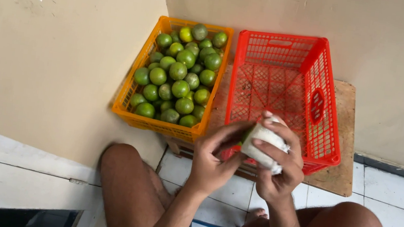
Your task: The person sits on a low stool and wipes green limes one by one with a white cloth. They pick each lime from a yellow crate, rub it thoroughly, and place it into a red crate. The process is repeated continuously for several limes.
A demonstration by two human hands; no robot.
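At centre frame we see a low wooden board (pixel 342 166) on the white tiled floor (pixel 403 197), seemingly carrying an orange crate (pixel 126 105) and a red crate (pixel 329 154) side by side.

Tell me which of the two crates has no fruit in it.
The red crate, on the right nearer the hands, shows only its bare mesh floor. The orange crate against the left wall is full of green limes.

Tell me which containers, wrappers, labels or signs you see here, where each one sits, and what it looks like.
Orange crate: left, against the wall, rectangular plastic lattice, full of green limes.
Red crate: right of the orange one, on a wooden board, same lattice shape, nothing in it.
White wrap: in front of the red crate, held in the right hand, left hand touching.
No labels, signs or screens.
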